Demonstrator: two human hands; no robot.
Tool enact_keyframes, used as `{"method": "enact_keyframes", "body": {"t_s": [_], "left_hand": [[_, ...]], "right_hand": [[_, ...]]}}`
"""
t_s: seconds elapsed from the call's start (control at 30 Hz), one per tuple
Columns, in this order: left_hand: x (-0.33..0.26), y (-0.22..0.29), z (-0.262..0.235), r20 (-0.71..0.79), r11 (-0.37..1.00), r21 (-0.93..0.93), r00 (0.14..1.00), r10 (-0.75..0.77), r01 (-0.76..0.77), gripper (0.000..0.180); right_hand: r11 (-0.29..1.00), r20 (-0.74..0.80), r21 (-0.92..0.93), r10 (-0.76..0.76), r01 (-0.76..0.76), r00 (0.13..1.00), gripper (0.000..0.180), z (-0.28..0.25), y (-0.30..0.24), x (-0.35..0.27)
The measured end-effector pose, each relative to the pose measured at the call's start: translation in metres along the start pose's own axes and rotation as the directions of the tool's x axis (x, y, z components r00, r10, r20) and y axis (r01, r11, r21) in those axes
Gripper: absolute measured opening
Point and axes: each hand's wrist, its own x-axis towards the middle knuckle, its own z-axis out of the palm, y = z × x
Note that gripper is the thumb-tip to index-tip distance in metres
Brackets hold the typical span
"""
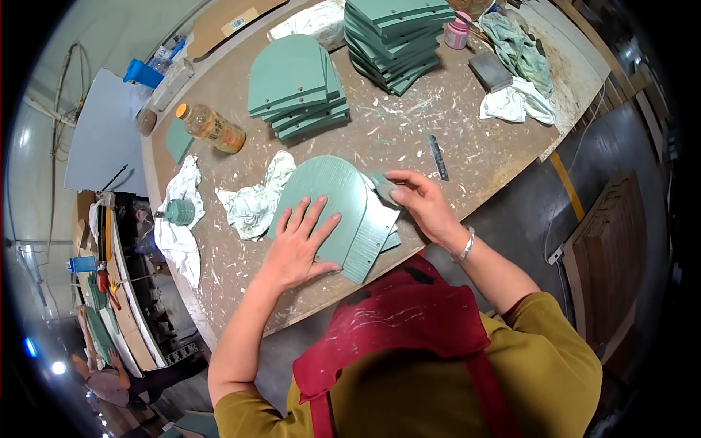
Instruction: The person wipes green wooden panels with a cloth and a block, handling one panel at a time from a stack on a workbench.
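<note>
A green board with a rounded end (332, 182) lies on top of other boards near the table's front edge. My left hand (301, 244) rests flat on it with the fingers spread. At the board's right edge, my right hand (427, 204) pinches a small green-grey pad (381, 187), perhaps a piece of sandpaper. A lighter board (374, 223) shows beneath, partly hidden by the top one. Left of the boards lies a crumpled white cloth (261, 197) with green smears.
Green boards stand in a short stack (296, 80) and a taller stack (394, 44) farther back. An orange-capped bottle (213, 129), a dark flat strip (437, 157), a grey block (491, 71) and a pink jar (458, 31) are on the table. Another person (109, 379) works at far left.
</note>
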Motion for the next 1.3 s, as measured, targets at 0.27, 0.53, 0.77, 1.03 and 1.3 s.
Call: {"method": "enact_keyframes", "body": {"t_s": [0.27,0.53,0.77,1.03,1.3], "left_hand": [[-0.004,-0.007,-0.012,0.107,0.996,-0.039,0.991,0.086,-0.082,0.102],[0.017,0.053,0.02,-0.169,0.942,-0.044,0.926,-0.337,0.334,0.097],[0.011,0.035,0.0,-0.142,0.993,-0.046,0.984,-0.111,0.106,0.074],[0.02,0.034,0.012,-0.101,0.985,-0.093,0.983,-0.156,0.147,0.072],[0.019,0.044,0.018,-0.153,0.969,-0.133,0.961,-0.229,0.21,0.073]], "right_hand": [[0.979,-0.049,0.202,-0.031,0.04,0.998,0.038,-0.006,0.018,-0.013],[0.949,-0.01,0.314,0.044,-0.039,0.999,0.038,0.008,0.029,-0.036],[0.86,0.097,-0.472,-0.169,0.194,0.981,0.034,-0.015,-0.022,0.045],[0.662,0.412,-0.612,-0.201,0.433,0.889,0.032,-0.019,-0.026,0.078],[0.655,0.385,-0.691,-0.022,0.304,0.923,0.031,-0.039,-0.039,0.027]]}}
